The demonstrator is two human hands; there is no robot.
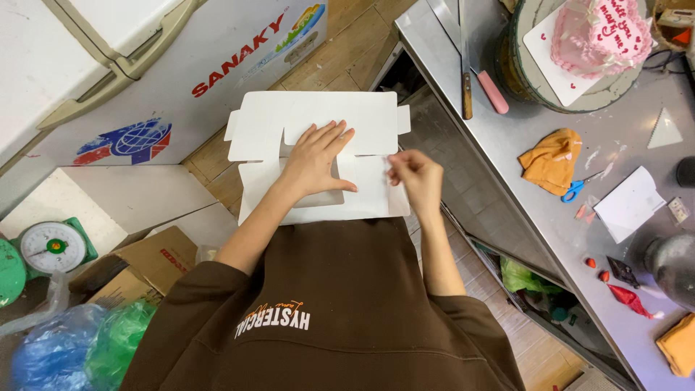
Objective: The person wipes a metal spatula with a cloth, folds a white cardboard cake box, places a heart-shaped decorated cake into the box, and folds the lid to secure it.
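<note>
The flat white cardboard box point(318, 148) lies unfolded across the person's lap, just beside the left edge of the steel worktop point(630, 145). The left hand point(318, 159) lies open and flat on the middle of the card, pressing it down. The right hand point(413, 174) pinches a flap at the right side of the card between closed fingertips. The box looks barely begun: no wall stands up yet, so nearly all the folding is left. A pink heart cake point(601, 32) waits at the worktop's far corner.
</note>
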